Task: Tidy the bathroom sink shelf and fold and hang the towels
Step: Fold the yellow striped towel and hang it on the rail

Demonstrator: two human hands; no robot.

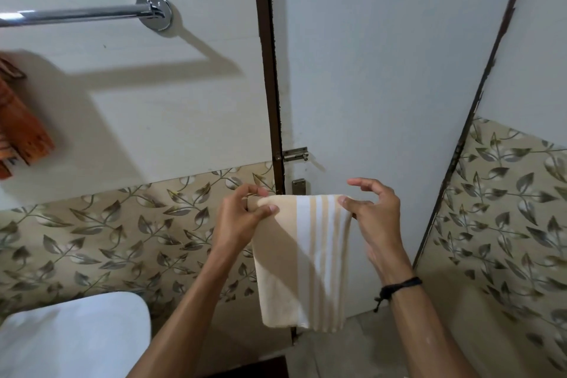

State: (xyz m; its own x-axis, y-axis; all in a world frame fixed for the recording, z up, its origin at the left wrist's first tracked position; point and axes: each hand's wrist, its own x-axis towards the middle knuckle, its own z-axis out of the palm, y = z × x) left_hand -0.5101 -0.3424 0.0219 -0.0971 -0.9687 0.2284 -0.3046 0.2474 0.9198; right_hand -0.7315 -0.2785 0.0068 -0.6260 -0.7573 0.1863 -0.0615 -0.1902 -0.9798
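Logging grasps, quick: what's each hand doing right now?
Left hand: closed, pinching the towel's top left corner.
Right hand: thumb on the towel's top right corner, fingers spread; grip cannot be told.

Cut-off edges and covered parts by the bathroom door

The chrome towel rail [82, 14] runs off the left edge, so only its right mount shows. The orange towel [18, 129] below it is cropped by the same edge, and how it hangs cannot be told. The white toilet tank lid [73, 334] at near left is cut by the bottom and left edges. The left hand [242, 218] covers the folded striped towel's [303, 261] upper left corner, and the fingers behind the fold are hidden. The towel hides the lower door frame [270, 70] and most of the small metal plate [299, 186] under the door bolt [295, 154].
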